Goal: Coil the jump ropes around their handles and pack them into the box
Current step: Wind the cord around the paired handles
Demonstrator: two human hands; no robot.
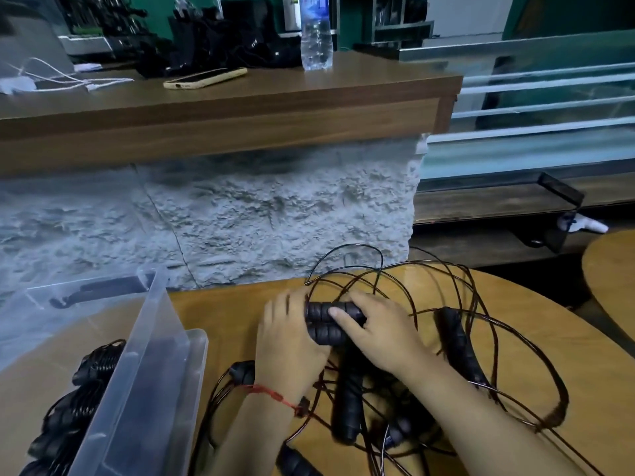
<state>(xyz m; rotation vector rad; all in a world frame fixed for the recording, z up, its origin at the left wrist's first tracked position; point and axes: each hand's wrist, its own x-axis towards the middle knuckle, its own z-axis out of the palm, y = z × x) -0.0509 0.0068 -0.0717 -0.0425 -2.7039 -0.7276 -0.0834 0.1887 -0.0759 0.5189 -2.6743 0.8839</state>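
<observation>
Clear plastic box (137,372) holding coiled ropes (91,376), left hand (288,338) and right hand (381,334) gripping paired black handles (318,315)

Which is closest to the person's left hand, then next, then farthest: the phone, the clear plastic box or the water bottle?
1. Clear plastic box, just left of the left hand, on the table.
2. Phone, lying on the counter beyond.
3. Water bottle, standing farther back on that counter.

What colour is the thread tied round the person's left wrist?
Red: a thin thread bracelet with a small knot. The head view, the only one, shows it clearly.
</observation>
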